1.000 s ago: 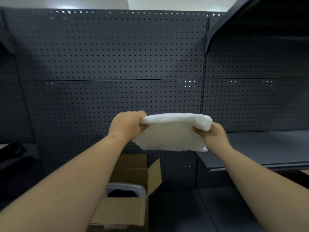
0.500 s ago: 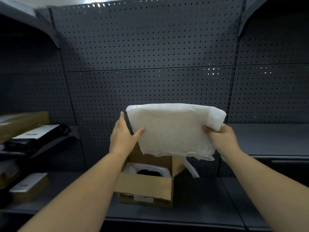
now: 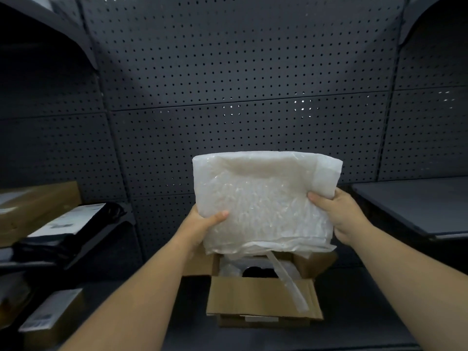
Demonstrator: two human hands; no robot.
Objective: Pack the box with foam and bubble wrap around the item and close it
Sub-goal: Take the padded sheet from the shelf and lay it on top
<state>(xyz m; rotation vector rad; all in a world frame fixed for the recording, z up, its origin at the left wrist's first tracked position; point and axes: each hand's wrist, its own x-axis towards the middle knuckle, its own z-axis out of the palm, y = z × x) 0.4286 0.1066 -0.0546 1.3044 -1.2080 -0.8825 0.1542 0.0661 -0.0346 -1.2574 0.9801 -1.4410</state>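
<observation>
Both hands are up in front of the dark grey perforated back panel (image 3: pixel 240 84), and between them hangs a folded white wad of bubble wrap (image 3: pixel 266 201). The left hand (image 3: pixel 200 224) grips its lower left corner, thumb curled over the front face and the other fingers hidden behind. The right hand (image 3: pixel 336 214) grips the right edge, thumb pressed on the front, fingers wrapped round the back. The wad is held upright, just above the open brown cardboard box (image 3: pixel 263 297) that sits on the dark shelf (image 3: pixel 354 312). Its bottom hem hangs over the box's mouth, and a thin translucent plastic strip (image 3: pixel 288 279) trails from it down across the near flap.

Inside the box: a white foam insert (image 3: pixel 228 268) lines the cavity, and in its middle sits a black rounded item (image 3: pixel 258 272), only partly visible under the wrap. The flaps stand open, the near one folded outward toward the camera.

Off to the left, a long brown carton (image 3: pixel 33 206) and a black bag with a white label (image 3: pixel 65 221) rest on an upper shelf, and a small labelled cardboard package (image 3: pixel 48 315) lies lower down, blurred.
</observation>
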